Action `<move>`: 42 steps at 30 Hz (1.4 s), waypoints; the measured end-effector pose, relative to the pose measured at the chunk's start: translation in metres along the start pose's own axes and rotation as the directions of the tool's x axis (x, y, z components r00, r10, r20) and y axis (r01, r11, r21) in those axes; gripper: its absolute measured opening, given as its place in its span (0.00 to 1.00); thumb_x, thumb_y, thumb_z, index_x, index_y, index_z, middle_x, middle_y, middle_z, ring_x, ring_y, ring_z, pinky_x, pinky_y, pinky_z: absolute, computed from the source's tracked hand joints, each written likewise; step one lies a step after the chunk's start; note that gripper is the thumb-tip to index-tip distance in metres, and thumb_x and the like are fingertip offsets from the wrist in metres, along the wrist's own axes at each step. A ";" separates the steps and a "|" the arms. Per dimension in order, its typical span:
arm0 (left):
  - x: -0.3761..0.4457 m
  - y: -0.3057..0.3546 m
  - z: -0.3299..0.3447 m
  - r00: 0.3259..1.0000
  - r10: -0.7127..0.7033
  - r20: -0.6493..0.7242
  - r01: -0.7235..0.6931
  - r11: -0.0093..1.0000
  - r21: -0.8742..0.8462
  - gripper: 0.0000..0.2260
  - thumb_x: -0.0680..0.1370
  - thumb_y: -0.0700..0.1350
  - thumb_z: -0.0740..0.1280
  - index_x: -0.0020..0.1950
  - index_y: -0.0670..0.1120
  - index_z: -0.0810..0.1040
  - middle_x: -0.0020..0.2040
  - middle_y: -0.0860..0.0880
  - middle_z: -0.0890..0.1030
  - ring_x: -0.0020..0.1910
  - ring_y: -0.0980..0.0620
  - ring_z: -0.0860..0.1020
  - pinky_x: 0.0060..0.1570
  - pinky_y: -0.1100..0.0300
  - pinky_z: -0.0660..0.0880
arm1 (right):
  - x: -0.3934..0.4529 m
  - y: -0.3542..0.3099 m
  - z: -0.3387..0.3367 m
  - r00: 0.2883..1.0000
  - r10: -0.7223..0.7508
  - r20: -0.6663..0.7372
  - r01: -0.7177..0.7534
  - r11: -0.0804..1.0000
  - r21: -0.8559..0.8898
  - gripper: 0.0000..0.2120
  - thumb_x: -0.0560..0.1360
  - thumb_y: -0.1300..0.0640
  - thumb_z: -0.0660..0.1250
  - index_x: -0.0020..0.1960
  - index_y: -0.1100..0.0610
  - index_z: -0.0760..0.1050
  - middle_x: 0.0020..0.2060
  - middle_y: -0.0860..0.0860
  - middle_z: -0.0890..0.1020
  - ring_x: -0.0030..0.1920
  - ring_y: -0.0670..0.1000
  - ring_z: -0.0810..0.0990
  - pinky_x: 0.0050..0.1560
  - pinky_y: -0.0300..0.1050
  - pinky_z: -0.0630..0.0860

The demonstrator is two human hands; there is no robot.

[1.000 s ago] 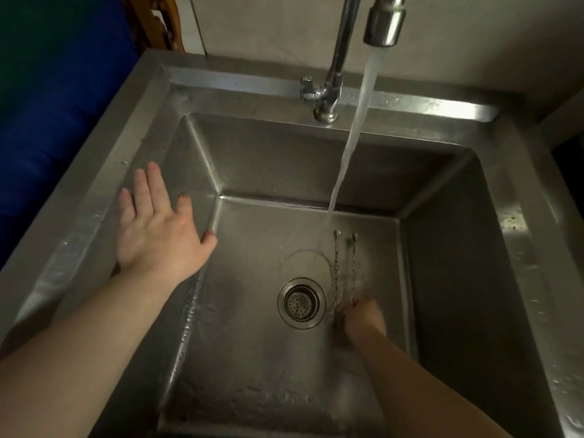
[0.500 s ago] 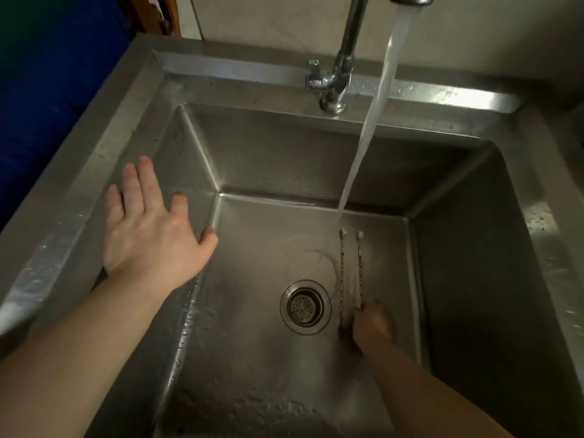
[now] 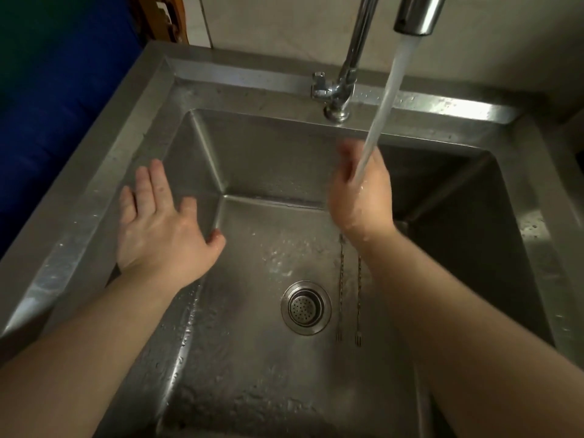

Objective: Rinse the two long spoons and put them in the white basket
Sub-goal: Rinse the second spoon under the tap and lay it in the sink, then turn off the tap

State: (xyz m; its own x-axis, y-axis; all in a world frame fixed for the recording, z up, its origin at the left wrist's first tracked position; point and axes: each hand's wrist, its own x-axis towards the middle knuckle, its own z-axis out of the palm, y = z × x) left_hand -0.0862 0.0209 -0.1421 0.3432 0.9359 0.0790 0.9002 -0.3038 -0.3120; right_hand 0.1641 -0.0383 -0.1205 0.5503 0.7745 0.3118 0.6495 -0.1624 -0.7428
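Two long thin metal spoons with twisted handles, one [image 3: 341,289] beside the other [image 3: 359,292], lie side by side on the sink floor just right of the drain [image 3: 306,307]. Their far ends are hidden behind my right wrist. My right hand [image 3: 360,191] is raised above them under the running water stream [image 3: 385,90], fingers loosely apart, slightly blurred, holding nothing. My left hand [image 3: 161,226] lies flat and open against the sink's left inner wall, by the rim. The white basket is not in view.
The steel sink [image 3: 94,200] is deep and wet. The faucet [image 3: 344,74] stands on the back ledge, its spout [image 3: 417,14] high at the top right. A blue surface lies beyond the left rim, a tiled wall behind.
My right hand let go of the spoons' near ends and rose from the sink floor into the water stream. The spoons stay on the floor. The left hand barely moved.
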 end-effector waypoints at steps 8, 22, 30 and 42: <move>0.000 -0.001 0.001 1.000 0.006 0.004 -0.005 1.000 -0.022 0.35 0.69 0.68 0.55 0.62 0.45 0.78 0.78 0.32 0.50 0.76 0.34 0.50 0.72 0.40 0.49 | 0.073 -0.022 0.013 0.929 -0.154 0.335 0.197 0.975 -0.099 0.38 0.75 0.74 0.57 0.80 0.53 0.52 0.81 0.48 0.50 0.77 0.45 0.55 0.75 0.40 0.56; 0.000 0.001 -0.002 1.000 0.003 0.013 -0.003 0.999 -0.041 0.35 0.68 0.68 0.54 0.61 0.45 0.78 0.78 0.32 0.50 0.76 0.34 0.50 0.73 0.39 0.50 | 0.060 -0.015 0.023 0.955 -0.081 0.285 0.151 0.960 -0.234 0.46 0.69 0.78 0.58 0.80 0.51 0.50 0.81 0.47 0.51 0.75 0.51 0.64 0.66 0.34 0.56; 0.000 0.000 -0.002 1.000 -0.004 0.002 0.004 0.998 -0.056 0.35 0.68 0.69 0.53 0.62 0.45 0.78 0.78 0.32 0.50 0.76 0.34 0.50 0.73 0.40 0.50 | 0.038 -0.017 0.023 0.932 -0.041 0.360 0.171 0.925 -0.338 0.48 0.68 0.78 0.57 0.80 0.49 0.46 0.80 0.41 0.43 0.39 0.53 0.82 0.30 0.50 0.81; 0.000 0.001 -0.001 1.000 -0.014 -0.002 0.014 0.997 -0.072 0.35 0.68 0.68 0.56 0.62 0.45 0.78 0.78 0.32 0.52 0.76 0.35 0.52 0.73 0.40 0.52 | 0.028 -0.004 0.025 0.931 -0.087 0.354 0.203 0.930 -0.305 0.47 0.71 0.75 0.60 0.80 0.52 0.41 0.80 0.46 0.37 0.53 0.55 0.82 0.39 0.50 0.83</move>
State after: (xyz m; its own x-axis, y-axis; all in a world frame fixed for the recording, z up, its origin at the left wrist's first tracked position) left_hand -0.0846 0.0199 -0.1412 0.3309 0.9397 0.0858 0.9219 -0.3025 -0.2421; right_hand 0.1637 -0.0009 -0.1233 0.2702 0.9519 0.1448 0.8760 -0.1807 -0.4472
